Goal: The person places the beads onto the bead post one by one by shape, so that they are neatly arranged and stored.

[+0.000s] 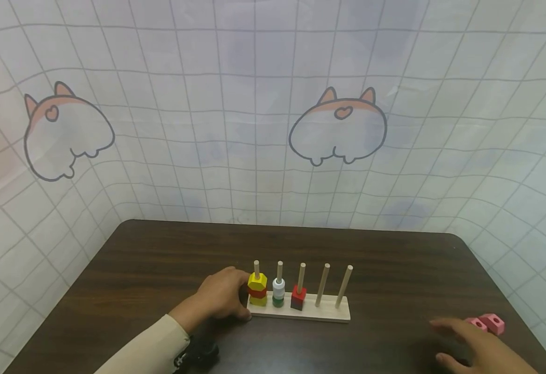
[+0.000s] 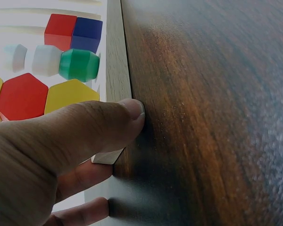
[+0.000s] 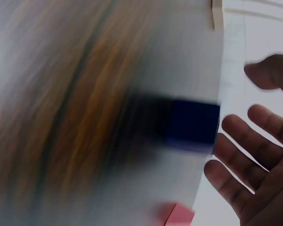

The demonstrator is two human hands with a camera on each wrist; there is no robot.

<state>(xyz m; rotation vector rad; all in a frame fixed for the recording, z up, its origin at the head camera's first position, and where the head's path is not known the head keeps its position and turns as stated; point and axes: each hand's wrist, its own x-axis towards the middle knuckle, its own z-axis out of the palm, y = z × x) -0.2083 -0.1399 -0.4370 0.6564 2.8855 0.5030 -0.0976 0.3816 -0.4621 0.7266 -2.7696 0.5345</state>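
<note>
My left hand (image 1: 223, 293) grips the left end of a wooden peg board (image 1: 319, 313), its thumb against the front edge in the left wrist view. The leftmost peg carries yellow and red hexagonal beads (image 1: 257, 293). White beads over a green bead (image 2: 79, 65) sit on the second peg. On the third, a red cube (image 2: 60, 32) is stacked over a blue cube (image 2: 87, 35). My right hand (image 1: 483, 347) hovers at the lower right with fingers spread, holding nothing. Close to its fingertips in the right wrist view is a dark blue block (image 3: 193, 123), blurred.
Two pink blocks (image 1: 493, 323) with holes lie just beyond the right hand. Two bare pegs (image 1: 344, 287) stand at the board's right end. A black object (image 1: 202, 353) is by the left wrist. Behind the dark wooden table (image 1: 394, 270) hangs a grid-patterned curtain (image 1: 254, 182).
</note>
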